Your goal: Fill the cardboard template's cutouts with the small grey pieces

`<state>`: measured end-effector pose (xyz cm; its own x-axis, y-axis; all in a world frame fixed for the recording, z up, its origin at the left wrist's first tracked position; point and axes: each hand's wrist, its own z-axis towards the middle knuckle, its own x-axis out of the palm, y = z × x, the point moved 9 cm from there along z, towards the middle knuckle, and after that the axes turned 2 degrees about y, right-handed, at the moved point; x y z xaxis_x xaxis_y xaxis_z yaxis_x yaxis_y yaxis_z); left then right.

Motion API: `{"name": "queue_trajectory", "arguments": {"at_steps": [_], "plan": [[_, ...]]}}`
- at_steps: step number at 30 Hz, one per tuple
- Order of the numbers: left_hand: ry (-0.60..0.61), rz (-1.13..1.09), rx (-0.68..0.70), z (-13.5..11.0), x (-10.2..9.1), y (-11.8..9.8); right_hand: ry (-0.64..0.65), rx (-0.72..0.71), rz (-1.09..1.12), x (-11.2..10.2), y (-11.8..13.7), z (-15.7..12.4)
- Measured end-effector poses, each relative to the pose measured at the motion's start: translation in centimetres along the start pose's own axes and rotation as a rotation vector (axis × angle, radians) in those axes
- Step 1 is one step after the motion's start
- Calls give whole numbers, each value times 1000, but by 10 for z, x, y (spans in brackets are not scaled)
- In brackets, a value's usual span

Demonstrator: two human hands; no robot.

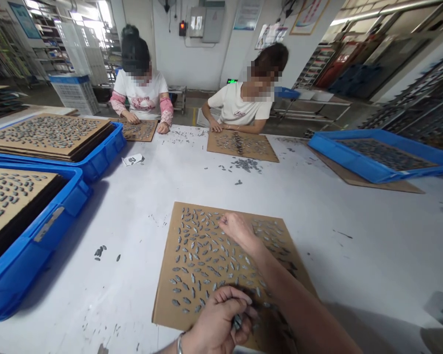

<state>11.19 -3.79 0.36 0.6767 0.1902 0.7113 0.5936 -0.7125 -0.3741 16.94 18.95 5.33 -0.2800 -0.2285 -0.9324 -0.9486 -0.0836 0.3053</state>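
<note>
A brown cardboard sheet point(163, 295) lies in front of me, covered with small grey leaf-shaped pieces point(192, 256) set apart from one another. My left hand point(221, 319), with a bracelet at the wrist, is over the sheet's near edge. Its fingers curl round a few of the grey pieces, which show between thumb and fingers. Farther up the sheet, my right hand point(238, 226) is low over the rows with its fingertips pinched together. Whatever is between those fingertips is hidden. My right forearm covers part of the sheet's right side.
Blue trays point(70, 206) with piece-covered cardboard stand at left; another blue tray point(372, 169) is at right. Across the white table point(133, 216), two people work at cardboard sheets point(221, 147). A loose heap of pieces point(247, 164) lies near them, a few more pieces point(99, 251) left of my sheet.
</note>
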Motion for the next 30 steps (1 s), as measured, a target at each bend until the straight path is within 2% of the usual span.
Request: {"name": "queue_trajectory", "arguments": {"at_steps": [3,6,8,10,12,15,18,25,30], "plan": [[12,-27,21,-1,2,-4,-16,-16,39,-4,0,-3],[33,-118,85,-2,6,-15,-65,-71,114,-17,3,-23],[54,-220,129,-1,7,-22,-92,-173,233,-27,10,-51],[61,-317,175,0,6,-28,-36,-328,355,-29,24,-87],[6,-381,227,2,-3,-31,73,-456,390,-22,38,-125],[-118,-397,254,3,-19,-27,94,-577,319,-12,50,-164],[-137,-332,237,2,-20,-22,28,-559,224,-5,47,-174],[-80,-128,189,-5,-5,-18,-8,-421,26,6,28,-177],[-98,-57,161,-1,-9,-12,51,-377,-66,9,25,-179]]}}
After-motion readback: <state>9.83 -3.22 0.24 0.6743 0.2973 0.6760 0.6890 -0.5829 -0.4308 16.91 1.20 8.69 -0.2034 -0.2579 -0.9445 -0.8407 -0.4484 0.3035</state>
